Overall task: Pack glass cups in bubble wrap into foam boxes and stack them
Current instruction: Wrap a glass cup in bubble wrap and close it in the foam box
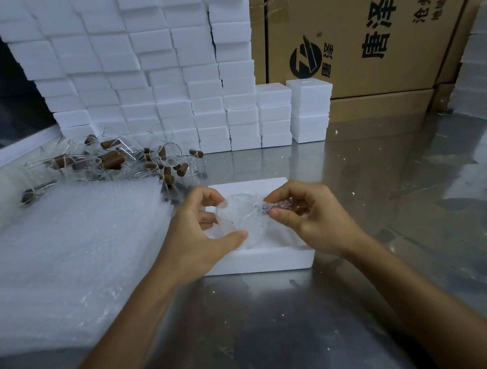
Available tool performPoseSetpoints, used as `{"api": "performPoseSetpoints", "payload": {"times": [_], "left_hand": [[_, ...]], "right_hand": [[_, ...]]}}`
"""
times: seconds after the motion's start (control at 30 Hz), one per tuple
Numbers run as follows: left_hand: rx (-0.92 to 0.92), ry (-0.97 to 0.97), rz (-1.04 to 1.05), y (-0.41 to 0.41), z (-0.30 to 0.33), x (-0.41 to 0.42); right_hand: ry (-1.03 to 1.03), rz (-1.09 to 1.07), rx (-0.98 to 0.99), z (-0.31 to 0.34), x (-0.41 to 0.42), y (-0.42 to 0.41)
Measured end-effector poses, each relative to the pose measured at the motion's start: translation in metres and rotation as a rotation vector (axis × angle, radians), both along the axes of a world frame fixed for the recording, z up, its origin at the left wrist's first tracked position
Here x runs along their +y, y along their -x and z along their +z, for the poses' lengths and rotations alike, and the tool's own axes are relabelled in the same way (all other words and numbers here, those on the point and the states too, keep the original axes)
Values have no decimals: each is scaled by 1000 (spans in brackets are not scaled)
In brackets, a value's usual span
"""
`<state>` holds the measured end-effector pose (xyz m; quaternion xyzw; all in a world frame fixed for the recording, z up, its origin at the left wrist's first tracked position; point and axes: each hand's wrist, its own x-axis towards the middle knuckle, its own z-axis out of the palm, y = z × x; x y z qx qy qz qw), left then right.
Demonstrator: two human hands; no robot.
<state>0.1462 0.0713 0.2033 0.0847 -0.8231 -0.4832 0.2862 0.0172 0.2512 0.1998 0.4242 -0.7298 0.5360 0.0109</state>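
An open white foam box (259, 259) lies on the steel table in front of me. Just above it I hold a glass cup wrapped in bubble wrap (238, 215). My left hand (199, 230) curls around the round wrapped bowl, thumb below it and fingers above. The wrapped brown handle end, which points right, is pinched by my right hand (305, 217). A loose pile of unwrapped glass cups with brown handles (125, 161) lies at the back left of the table.
A thick stack of bubble wrap sheets (68, 254) covers the table's left side. Stacked white foam boxes (148, 75) form a wall behind, with lower stacks (309, 110) to its right. Cardboard cartons (370, 37) stand at the back right. More foam (479, 75) is at the far right.
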Motion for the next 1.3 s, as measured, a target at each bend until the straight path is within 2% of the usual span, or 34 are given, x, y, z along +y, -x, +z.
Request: {"api": "performPoseSetpoints", "payload": {"times": [0.27, 0.4, 0.53, 0.73, 0.87, 1.07, 1.3], "left_hand": [[-42, 90, 61, -2, -2, -1], [-8, -23, 104, 0, -10, 6], [22, -115, 148, 3, -15, 15], [50, -92, 160, 8, -23, 23], [29, -107, 159, 10, -25, 19], [-28, -120, 194, 9, -23, 16], [-51, -27, 240, 9, -25, 16]], "right_hand": [[46, 2, -30, -9, -6, -3], [136, -114, 22, -22, -15, -17], [200, -203, -8, -23, -16, -16], [286, -405, -40, -25, -14, -8], [298, -335, -177, -26, -15, -4], [339, -224, -215, -26, -14, -4], [296, -145, -248, -26, -12, -2]]}}
